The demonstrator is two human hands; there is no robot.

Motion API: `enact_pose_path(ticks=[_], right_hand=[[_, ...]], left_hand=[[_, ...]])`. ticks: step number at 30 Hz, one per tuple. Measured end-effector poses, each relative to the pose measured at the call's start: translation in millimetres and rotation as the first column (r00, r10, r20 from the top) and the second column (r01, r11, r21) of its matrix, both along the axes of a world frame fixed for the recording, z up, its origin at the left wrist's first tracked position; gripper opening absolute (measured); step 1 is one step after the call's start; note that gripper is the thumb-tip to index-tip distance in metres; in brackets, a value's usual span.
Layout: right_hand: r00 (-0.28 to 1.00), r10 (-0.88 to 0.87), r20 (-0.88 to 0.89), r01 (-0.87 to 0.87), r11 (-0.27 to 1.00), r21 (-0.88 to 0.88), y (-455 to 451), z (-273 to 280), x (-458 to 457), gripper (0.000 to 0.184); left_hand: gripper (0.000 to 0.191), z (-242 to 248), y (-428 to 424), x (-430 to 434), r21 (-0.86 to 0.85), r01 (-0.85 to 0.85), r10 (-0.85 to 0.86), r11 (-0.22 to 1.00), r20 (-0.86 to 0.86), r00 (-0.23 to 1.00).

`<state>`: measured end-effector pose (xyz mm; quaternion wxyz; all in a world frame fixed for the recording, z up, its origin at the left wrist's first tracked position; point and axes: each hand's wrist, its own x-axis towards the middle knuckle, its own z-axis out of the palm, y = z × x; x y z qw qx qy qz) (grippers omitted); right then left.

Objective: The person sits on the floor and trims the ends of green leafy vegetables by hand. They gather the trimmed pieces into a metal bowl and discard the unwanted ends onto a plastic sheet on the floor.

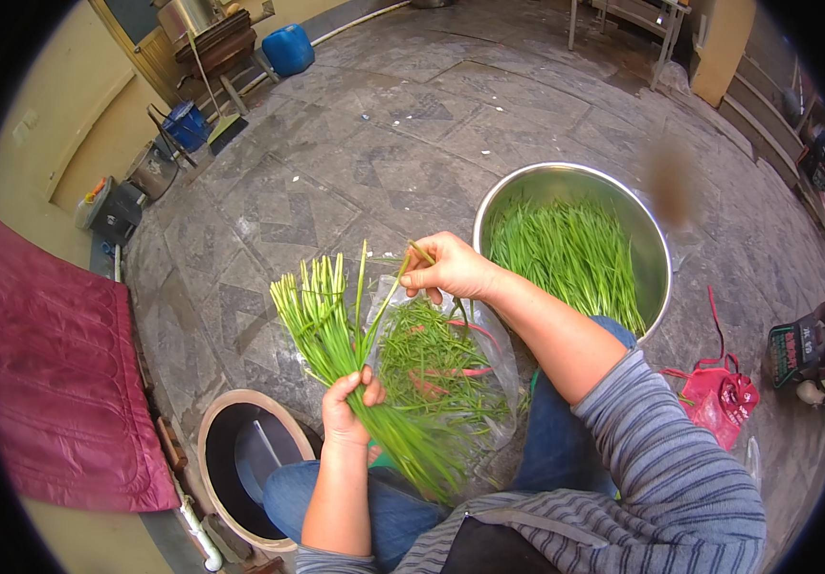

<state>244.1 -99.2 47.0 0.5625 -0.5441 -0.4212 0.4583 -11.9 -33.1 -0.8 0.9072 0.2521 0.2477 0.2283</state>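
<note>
My left hand grips a thick bunch of Chinese chives around its middle. The pale cut ends point up and away from me, and the green leaf tips hang toward my lap. At the upper right of the bunch, my right hand pinches a stalk or two between thumb and fingertips. Below my hands, a clear plastic bag lies spread on the ground, bearing a heap of loose chive scraps. A large stainless steel basin beyond my right forearm holds many chives laid lengthwise.
A round dark-bottomed pot stands by my left knee. To the right lie a red bag and a black printed container. A maroon quilt hangs at left. Farther off are a broom, a blue jug and buckets.
</note>
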Motion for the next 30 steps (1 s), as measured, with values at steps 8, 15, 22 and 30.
enact_pose_path(ticks=[8, 15, 22, 30], right_hand=[[0.868, -0.12, 0.482, 0.094, 0.993, 0.078, -5, 2, 2, 0.008], [0.903, -0.353, 0.244, 0.333, 0.935, 0.118, -4, -6, 17, 0.015], [0.964, -0.213, -0.156, 0.212, 0.977, -0.023, -3, 1, 5, 0.028], [0.965, -0.176, -0.193, 0.173, 0.984, -0.03, 5, -9, -6, 0.014]], left_hand=[[0.021, -1, 1, -2, 0.007, 0.025, -0.025, 1.0, 0.014, 1.0], [0.016, -4, 3, -3, 0.016, 0.028, -0.027, 0.999, -0.013, 1.0], [0.046, -10, 3, -3, 0.021, 0.001, 0.001, 1.0, -0.099, 0.995], [0.041, -10, -6, 2, 0.107, 0.026, -0.008, 0.994, -0.163, 0.987]])
